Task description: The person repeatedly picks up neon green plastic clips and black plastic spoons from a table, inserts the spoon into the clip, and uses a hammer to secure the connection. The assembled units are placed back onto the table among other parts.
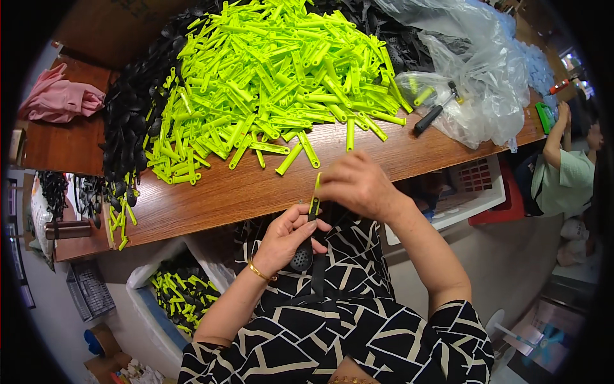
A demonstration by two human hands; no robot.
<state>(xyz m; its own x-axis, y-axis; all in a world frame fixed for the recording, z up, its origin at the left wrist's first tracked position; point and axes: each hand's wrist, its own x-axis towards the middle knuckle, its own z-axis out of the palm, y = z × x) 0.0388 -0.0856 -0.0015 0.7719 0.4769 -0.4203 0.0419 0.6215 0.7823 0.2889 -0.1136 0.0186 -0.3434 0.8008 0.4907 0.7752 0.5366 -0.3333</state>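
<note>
My left hand (288, 238) is closed around the neck of a small black perforated spoon (302, 257), whose holed bowl points down toward my lap. At the spoon's upper end, a lime-green plastic handle (318, 182) stands in line with its black shaft; whether they are fully joined I cannot make out. My right hand (359, 187) is slightly blurred, its fingers curled and pinched at the green handle. Just beyond both hands, a large heap of loose lime-green handles (275, 77) covers the table (224, 189).
Black spoon parts (125, 121) are piled left of the heap. At right lie a black-handled tool (430, 119) and clear plastic bags (473, 70). A lined bin (182, 294) of green-and-black pieces stands below left. A white crate (457, 208) sits under the table; another person's arm (555, 144) shows far right.
</note>
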